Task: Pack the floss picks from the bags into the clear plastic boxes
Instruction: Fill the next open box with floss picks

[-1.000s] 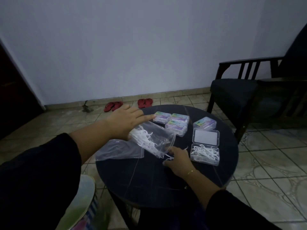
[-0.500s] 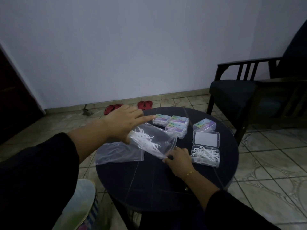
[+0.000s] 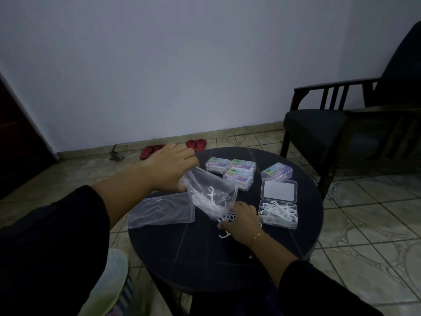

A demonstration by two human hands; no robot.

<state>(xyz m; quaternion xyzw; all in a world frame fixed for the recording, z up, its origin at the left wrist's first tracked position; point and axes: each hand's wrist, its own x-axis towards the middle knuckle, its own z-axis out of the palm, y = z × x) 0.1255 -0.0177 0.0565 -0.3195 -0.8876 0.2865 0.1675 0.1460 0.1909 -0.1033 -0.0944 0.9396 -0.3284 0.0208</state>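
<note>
My left hand (image 3: 169,167) grips the bottom end of a clear plastic bag (image 3: 209,192) and holds it tilted, mouth down, above the round dark table (image 3: 205,254). White floss picks (image 3: 206,200) lie inside the bag near its mouth. My right hand (image 3: 241,221) sits at the bag's mouth with fingers curled over a few picks on the table; one pick (image 3: 223,235) pokes out beside it. An open clear box (image 3: 278,213) with picks inside lies right of that hand, its lid (image 3: 279,190) folded back.
A second, flat clear bag (image 3: 159,209) lies on the table's left. Several closed labelled boxes (image 3: 237,171) stand at the table's far side. A dark armchair (image 3: 341,124) is at the right, red sandals (image 3: 196,143) on the tiled floor behind.
My left hand's pointing finger has curled in and it has tipped the bag steeper. Picks have slid toward the mouth and some now lie on the table under my right hand.
</note>
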